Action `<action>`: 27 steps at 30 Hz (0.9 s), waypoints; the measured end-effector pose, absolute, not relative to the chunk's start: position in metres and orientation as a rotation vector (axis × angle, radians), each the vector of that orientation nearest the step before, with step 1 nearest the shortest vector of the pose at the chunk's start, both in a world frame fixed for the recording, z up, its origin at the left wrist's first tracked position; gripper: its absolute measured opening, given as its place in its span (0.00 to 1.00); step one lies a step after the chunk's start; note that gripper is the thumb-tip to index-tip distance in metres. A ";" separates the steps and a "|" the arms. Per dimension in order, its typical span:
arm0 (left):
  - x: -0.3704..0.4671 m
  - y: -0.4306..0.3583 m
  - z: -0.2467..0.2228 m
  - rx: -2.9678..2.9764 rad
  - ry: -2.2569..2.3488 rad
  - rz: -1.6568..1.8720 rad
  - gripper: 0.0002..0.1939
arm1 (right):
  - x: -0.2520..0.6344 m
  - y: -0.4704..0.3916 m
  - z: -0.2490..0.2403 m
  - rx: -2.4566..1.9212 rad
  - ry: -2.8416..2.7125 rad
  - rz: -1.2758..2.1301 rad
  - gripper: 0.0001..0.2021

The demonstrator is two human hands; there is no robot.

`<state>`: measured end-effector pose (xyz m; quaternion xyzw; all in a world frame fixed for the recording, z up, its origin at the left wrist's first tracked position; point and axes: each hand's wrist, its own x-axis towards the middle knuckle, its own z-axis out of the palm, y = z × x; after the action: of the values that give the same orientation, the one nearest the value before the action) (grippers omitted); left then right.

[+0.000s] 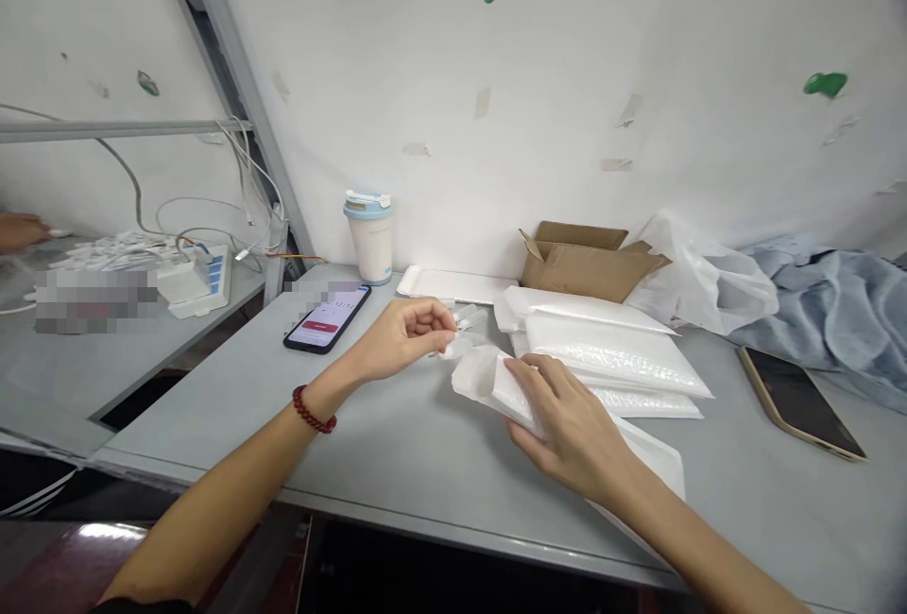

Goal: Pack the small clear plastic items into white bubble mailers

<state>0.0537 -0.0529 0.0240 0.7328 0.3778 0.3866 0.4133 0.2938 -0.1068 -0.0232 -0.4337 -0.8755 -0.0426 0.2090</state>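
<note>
My right hand [563,420] grips a white padded envelope [648,453], whose open mouth faces left toward my other hand. My left hand [415,338], with a red bead bracelet at the wrist, is closed in a pinch beside that mouth. Its fingertips are on a small clear plastic piece [462,344]. More small clear pieces [471,317] lie just behind the fingertips. Behind my right hand is a stack of white padded envelopes [609,349].
A phone [327,319] and a lidded cup [372,241] stand at the left. Behind the envelopes are a cardboard box [588,264] and a plastic bag [698,279]. Another phone [800,401] and blue cloth [843,312] lie right. Another person's hand [21,231] shows far left.
</note>
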 end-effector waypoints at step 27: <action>0.056 -0.016 -0.024 2.218 1.372 0.830 0.11 | 0.294 -0.106 -0.022 -1.217 -2.379 0.018 0.22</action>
<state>0.0563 -0.0159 -0.0235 0.7939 0.4909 0.2971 0.2009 0.2936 -0.1056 -0.0223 -0.4428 -0.8659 0.0066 0.2326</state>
